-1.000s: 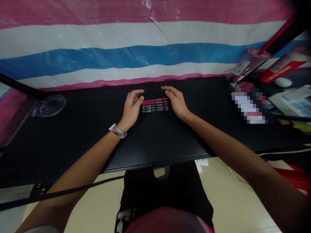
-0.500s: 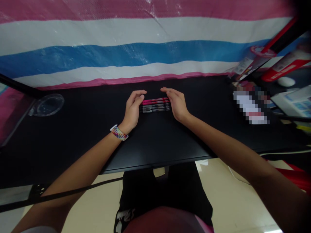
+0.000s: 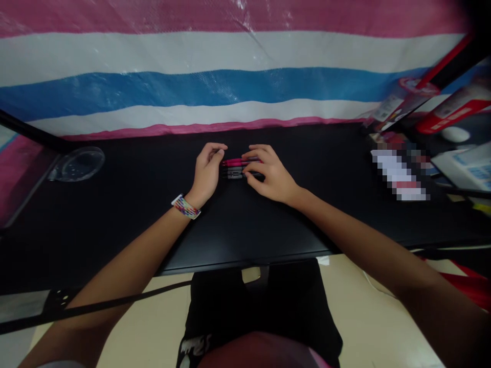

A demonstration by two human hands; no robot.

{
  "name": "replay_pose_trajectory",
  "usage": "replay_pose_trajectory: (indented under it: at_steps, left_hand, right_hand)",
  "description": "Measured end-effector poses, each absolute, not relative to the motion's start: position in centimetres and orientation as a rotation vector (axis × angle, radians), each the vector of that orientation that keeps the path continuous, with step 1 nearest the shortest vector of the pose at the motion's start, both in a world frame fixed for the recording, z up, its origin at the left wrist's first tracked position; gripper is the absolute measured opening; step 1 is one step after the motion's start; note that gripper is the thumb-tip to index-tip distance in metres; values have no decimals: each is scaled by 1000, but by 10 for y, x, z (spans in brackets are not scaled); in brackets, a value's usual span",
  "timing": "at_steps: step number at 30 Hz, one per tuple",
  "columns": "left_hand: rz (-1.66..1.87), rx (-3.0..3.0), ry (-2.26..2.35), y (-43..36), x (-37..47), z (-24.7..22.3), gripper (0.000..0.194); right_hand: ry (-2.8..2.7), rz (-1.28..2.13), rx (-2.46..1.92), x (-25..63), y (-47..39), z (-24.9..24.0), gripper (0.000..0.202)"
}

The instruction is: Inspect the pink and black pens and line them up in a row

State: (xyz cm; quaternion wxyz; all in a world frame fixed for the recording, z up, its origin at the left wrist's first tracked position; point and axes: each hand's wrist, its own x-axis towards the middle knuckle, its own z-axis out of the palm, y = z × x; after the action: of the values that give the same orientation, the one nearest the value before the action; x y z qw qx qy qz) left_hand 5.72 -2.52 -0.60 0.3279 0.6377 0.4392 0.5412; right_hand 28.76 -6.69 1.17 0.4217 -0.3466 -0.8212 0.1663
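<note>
Several pens lie side by side on the black desk (image 3: 245,225), red ones at the back and black or clear ones (image 3: 233,174) in front. The red pens (image 3: 233,163) point left to right. Beside their left ends stands my left hand (image 3: 207,169), on edge, fingers curved and thumb apart from them, gripping nothing. My right hand (image 3: 270,175) is over the right part of the row, palm down, its fingers spread and bent on or just above the pens. It hides their right ends.
A clear round plastic lid (image 3: 80,164) lies at the left of the desk. On the right are a clear cylindrical container (image 3: 399,105), a red and white tube (image 3: 452,110), a white egg-shaped object (image 3: 455,134) and a blurred-out packet (image 3: 401,176). A striped sheet (image 3: 230,84) hangs behind.
My right hand has moved from beside the pens' right ends to over them, turning palm down with fingers spread. My left hand stays by the left ends.
</note>
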Motion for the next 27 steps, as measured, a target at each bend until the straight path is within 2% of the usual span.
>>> replay_pose_trajectory:
  at_steps: [7, 10, 14, 19, 24, 27]
  left_hand:
    - [1409, 1660, 1159, -31, 60, 2, 12]
    - [1389, 1693, 1144, -31, 59, 2, 11]
    - [1396, 1743, 1120, -33, 58, 1, 10]
    - [1409, 1901, 1128, -40, 59, 11, 12]
    - [1219, 2280, 1172, -53, 59, 27, 20]
    - [1162, 2387, 1217, -56, 59, 30, 16]
  right_hand:
    - [-2145, 305, -793, 291, -61, 7, 3]
    - [-2253, 212, -771, 295, -59, 10, 9]
    - [-2374, 151, -715, 298, -58, 13, 8]
    - [-2336, 268, -665, 298, -57, 13, 14]
    - [-2091, 398, -713, 298, -55, 17, 11]
    - [-1960, 447, -781, 301, -51, 19, 7]
